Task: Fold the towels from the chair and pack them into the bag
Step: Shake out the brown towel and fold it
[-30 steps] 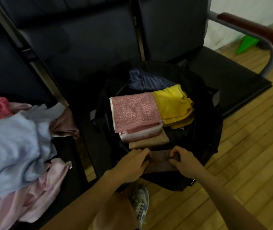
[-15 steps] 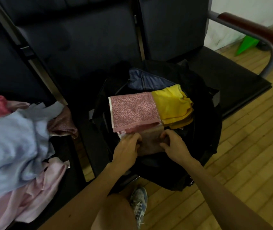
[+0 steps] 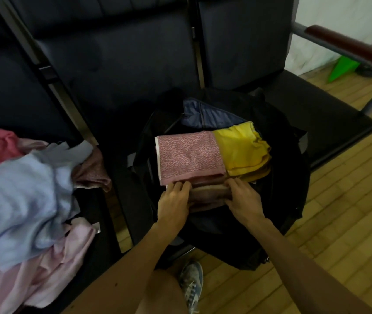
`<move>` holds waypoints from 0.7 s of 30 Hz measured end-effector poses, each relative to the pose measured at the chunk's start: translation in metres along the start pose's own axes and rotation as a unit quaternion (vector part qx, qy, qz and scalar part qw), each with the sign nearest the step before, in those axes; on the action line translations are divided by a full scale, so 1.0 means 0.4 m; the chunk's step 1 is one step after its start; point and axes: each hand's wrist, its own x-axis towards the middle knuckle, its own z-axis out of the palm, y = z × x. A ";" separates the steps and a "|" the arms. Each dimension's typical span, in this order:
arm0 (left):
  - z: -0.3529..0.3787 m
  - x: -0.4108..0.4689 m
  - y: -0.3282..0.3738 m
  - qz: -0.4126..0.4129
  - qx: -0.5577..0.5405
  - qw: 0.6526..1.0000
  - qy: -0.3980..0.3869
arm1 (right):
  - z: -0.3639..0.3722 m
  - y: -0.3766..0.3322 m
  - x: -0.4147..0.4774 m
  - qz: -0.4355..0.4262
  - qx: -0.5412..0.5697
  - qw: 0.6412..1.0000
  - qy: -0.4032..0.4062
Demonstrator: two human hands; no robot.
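L hand (image 3: 173, 201) + R hand (image 3: 243, 199) grip brown towel (image 3: 207, 196) ends | towel btwn hands, in black bag (image 3: 293, 177)

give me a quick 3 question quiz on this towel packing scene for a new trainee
1. True or false: in the bag, the yellow towel lies right of the pink patterned towel.
2. What do the left hand and the right hand both grip? A) the brown folded towel B) a shoe C) a chair armrest
3. Fill in: the pile of unfolded towels lies to the ____ of the bag.
Key: 1 true; 2 A; 3 left.
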 end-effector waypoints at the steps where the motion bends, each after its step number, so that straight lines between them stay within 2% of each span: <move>1: -0.002 -0.001 0.000 -0.017 -0.011 0.999 -0.026 | -0.004 -0.002 0.000 0.012 0.003 1.000 -0.024; 4: -0.020 0.000 -0.001 -0.032 -0.053 0.997 -0.055 | -0.015 -0.010 -0.003 0.041 0.045 0.996 -0.062; 8: -0.102 -0.037 -0.026 -0.029 -0.131 0.991 -0.029 | -0.061 -0.023 -0.033 0.064 0.100 0.989 -0.085; 9: -0.131 -0.054 -0.043 -0.038 -0.154 0.987 -0.019 | -0.075 -0.027 -0.046 0.078 0.099 0.989 -0.070; 12: -0.240 -0.128 -0.107 -0.073 -0.227 0.970 0.042 | -0.118 -0.084 -0.103 0.089 0.112 0.988 0.051; 15: -0.352 -0.241 -0.192 -0.139 -0.311 0.932 0.122 | -0.144 -0.231 -0.171 0.015 0.196 0.975 0.106; 18: -0.434 -0.396 -0.305 -0.199 -0.325 0.905 0.190 | -0.124 -0.443 -0.236 -0.064 0.302 0.950 0.046; 21: -0.445 -0.538 -0.430 -0.274 -0.317 0.882 0.217 | -0.048 -0.641 -0.282 -0.113 0.330 0.937 -0.022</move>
